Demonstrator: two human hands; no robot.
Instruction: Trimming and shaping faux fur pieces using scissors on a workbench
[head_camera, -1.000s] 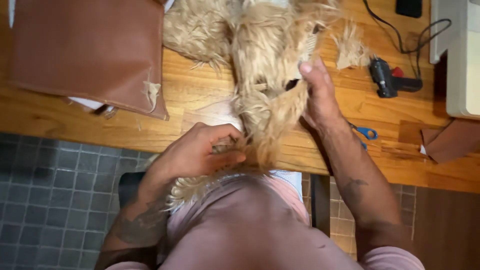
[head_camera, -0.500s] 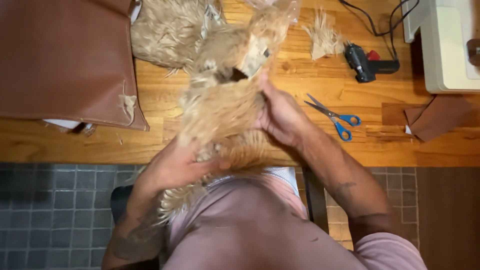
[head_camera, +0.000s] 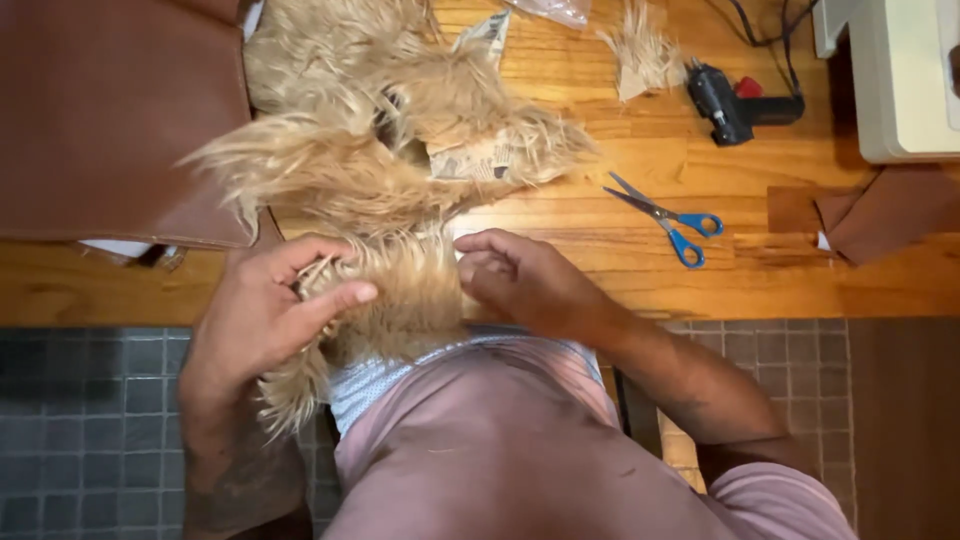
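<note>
A long-haired tan faux fur piece lies across the wooden table and hangs over its front edge toward me. My left hand grips the fur's near edge, thumb over the hair. My right hand pinches the same edge from the right, fingers curled on it. Paper backing shows between the tufts further up the piece.
Blue-handled scissors lie open right of my right hand. A black glue gun and a small fur scrap lie at the back. Brown leather covers the left. A white machine and brown scraps sit right.
My right hand came down from the middle of the fur to its near edge. The fur shifted left and spread flatter on the table. My left hand kept its hold.
</note>
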